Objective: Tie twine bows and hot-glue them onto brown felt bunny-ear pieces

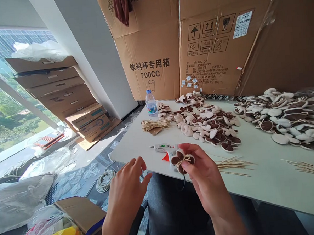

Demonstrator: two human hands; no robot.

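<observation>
You have one brown-and-cream bundle of round pads tied with twine pinched in your right hand, held just above the near edge of the tabletop beside the glue gun. Your left hand hovers to the left of it with fingers loosely spread and empty, touching nothing. Judging by the big heaps of loose pads on the far side and right, the hank of twine and the thin sticks lying unused, most of the work looks left to do.
</observation>
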